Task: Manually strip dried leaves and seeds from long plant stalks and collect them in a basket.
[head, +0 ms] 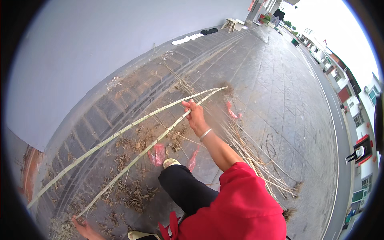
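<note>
Two long pale green plant stalks (135,163) meet near a bushy root end (228,88). My right hand (193,115), with a silver bangle at its wrist, is closed around the nearer stalk a little below that root end. Low at the left edge of the view, my left hand (82,228) has its fingertips on the thin far end of the same stalk; the palm is partly cut off. The second stalk (99,147) runs beside it towards the wall. To the right of my right arm lies a bundle of dry stalks with roots (255,156).
Dry leaves (135,195) litter the paving near my feet. Pink plastic scraps (156,154) lie there, another (232,110) farther off. Thin twigs (180,79) cross towards the grey wall (90,45). A small stool (230,24) stands by it. A person (358,153) is across the road.
</note>
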A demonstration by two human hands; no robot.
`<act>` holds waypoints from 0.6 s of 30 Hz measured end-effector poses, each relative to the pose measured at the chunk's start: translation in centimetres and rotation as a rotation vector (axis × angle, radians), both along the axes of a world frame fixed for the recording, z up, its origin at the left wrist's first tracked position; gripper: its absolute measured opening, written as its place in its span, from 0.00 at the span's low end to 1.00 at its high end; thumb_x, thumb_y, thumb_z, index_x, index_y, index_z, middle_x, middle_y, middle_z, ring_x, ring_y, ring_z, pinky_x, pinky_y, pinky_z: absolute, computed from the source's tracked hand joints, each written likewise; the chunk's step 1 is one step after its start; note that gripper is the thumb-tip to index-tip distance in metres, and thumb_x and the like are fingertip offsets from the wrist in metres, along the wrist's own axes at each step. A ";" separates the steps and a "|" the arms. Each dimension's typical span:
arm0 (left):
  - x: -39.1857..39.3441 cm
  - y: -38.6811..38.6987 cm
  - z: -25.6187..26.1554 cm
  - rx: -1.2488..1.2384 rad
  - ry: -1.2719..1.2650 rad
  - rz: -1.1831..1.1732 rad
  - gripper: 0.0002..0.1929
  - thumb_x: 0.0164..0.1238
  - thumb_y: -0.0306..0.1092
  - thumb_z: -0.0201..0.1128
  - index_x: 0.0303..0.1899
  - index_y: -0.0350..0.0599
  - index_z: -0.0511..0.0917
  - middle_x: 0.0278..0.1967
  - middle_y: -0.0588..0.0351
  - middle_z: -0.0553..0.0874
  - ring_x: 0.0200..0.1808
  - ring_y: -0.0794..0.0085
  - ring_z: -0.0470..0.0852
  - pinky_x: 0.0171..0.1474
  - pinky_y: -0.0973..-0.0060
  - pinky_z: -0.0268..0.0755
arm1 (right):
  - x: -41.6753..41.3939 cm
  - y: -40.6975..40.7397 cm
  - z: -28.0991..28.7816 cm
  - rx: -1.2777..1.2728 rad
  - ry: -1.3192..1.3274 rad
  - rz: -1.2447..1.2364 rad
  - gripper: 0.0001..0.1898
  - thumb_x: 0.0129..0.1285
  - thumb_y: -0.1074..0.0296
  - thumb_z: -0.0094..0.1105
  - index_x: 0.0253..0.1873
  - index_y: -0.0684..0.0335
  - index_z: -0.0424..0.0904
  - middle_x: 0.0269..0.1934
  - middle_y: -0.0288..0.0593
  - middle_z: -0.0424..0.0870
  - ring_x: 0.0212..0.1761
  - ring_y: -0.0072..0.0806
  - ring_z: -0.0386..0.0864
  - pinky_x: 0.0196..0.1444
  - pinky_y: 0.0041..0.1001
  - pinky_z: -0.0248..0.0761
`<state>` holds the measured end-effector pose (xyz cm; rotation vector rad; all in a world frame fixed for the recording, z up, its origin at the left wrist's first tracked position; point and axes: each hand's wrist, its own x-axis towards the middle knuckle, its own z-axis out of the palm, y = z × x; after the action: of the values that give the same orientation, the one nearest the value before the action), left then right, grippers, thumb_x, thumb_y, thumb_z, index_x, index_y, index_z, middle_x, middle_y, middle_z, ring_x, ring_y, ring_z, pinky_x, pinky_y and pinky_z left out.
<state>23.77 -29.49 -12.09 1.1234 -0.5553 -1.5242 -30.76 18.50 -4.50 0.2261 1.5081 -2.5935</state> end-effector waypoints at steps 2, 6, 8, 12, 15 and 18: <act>-1.2 -0.4 -1.1 0.017 0.054 -0.030 0.14 0.72 0.39 0.59 0.50 0.41 0.79 0.22 0.63 0.76 0.18 0.84 0.62 0.18 0.84 0.53 | -0.3 0.8 1.1 0.045 0.061 -0.025 0.13 0.72 0.58 0.48 0.38 0.61 0.74 0.35 0.40 0.84 0.22 0.17 0.71 0.18 0.19 0.64; -2.1 -0.3 -2.8 0.050 0.046 -0.126 0.12 0.71 0.38 0.59 0.48 0.41 0.79 0.22 0.64 0.75 0.19 0.83 0.63 0.18 0.83 0.54 | -1.2 2.3 2.3 0.114 0.141 -0.062 0.13 0.71 0.57 0.50 0.37 0.60 0.75 0.27 0.35 0.80 0.21 0.17 0.71 0.18 0.19 0.63; -4.0 0.6 -3.6 0.062 0.010 -0.235 0.11 0.72 0.37 0.59 0.47 0.41 0.79 0.22 0.64 0.75 0.19 0.83 0.64 0.18 0.83 0.54 | -2.1 4.0 2.2 0.135 0.147 -0.092 0.13 0.71 0.56 0.50 0.38 0.59 0.75 0.26 0.34 0.79 0.21 0.17 0.71 0.19 0.20 0.64; -7.0 5.3 -0.1 0.116 0.124 -0.196 0.08 0.73 0.37 0.56 0.46 0.47 0.77 0.24 0.65 0.74 0.22 0.82 0.67 0.19 0.83 0.56 | -5.4 4.2 -0.7 0.032 -0.010 -0.100 0.15 0.71 0.55 0.50 0.51 0.62 0.72 0.41 0.42 0.81 0.32 0.27 0.81 0.28 0.28 0.74; -9.1 7.2 0.2 0.082 0.090 -0.192 0.10 0.74 0.39 0.55 0.40 0.43 0.77 0.24 0.65 0.73 0.20 0.83 0.67 0.18 0.83 0.55 | -8.5 5.1 -3.2 -0.048 -0.002 -0.011 0.17 0.72 0.58 0.49 0.53 0.68 0.71 0.42 0.45 0.81 0.34 0.27 0.79 0.33 0.28 0.74; -14.5 10.4 1.4 0.224 0.099 -0.232 0.09 0.74 0.41 0.54 0.39 0.47 0.76 0.27 0.64 0.76 0.23 0.83 0.68 0.19 0.83 0.57 | -12.7 12.0 -6.2 -0.110 0.070 0.181 0.16 0.73 0.61 0.48 0.52 0.69 0.73 0.38 0.41 0.79 0.33 0.23 0.74 0.33 0.24 0.70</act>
<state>9.22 -19.05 -10.72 1.1762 -0.4680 -1.8692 -43.45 30.47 -10.67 -0.0133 1.3331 -2.5530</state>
